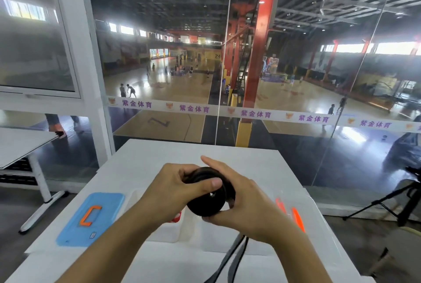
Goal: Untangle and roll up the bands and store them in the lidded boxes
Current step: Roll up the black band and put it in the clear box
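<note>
Both hands hold a thick coil of black band above the white table. My left hand grips the coil's left side, with its thumb pressed across the top. My right hand cups the coil from the right and underneath. A loose tail of the black band hangs down from the coil toward the table's near edge. Under my hands sits a clear plastic box, partly hidden, with something red inside it.
A blue box lid with an orange handle lies flat on the table at the left. Orange latches of a clear box show at the right. A glass wall stands behind the table. A black tripod stands on the floor to the right.
</note>
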The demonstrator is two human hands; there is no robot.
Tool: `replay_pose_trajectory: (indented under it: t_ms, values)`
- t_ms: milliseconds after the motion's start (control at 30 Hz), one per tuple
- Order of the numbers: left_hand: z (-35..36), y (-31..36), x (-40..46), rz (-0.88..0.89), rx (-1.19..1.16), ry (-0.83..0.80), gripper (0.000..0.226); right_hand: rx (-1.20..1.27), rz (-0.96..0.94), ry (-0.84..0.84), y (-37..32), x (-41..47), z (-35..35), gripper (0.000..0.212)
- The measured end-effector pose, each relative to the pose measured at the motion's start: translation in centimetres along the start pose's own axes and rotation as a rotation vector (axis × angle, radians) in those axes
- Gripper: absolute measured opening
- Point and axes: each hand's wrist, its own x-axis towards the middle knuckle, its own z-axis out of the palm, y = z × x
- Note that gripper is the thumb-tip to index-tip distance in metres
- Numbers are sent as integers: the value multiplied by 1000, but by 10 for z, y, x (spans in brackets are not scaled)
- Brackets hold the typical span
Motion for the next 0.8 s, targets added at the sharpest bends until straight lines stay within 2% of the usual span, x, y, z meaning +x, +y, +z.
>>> replay_pose_trajectory:
  t_ms: [167,300,400,467,533,667,800]
  values:
    - [18,-6,-6,9,-213,199,12,116,28,103,2,-8,19,102]
    - [35,-10,-7,-73,-392,371,4,155,89,286,0,-15,50,109]
    - [52,-19,-11,-153,-492,444,16,188,132,413,7,-21,75,106]
    - [62,-27,-17,-188,-520,428,24,199,142,484,15,-26,81,97]
    - [66,-39,-24,-228,-538,384,27,199,164,470,25,-33,81,89]
    - [63,-59,-39,-310,-641,219,32,176,179,292,37,-49,70,85]
    - [40,-77,-44,-236,-493,-32,31,108,178,82,45,-59,54,89]
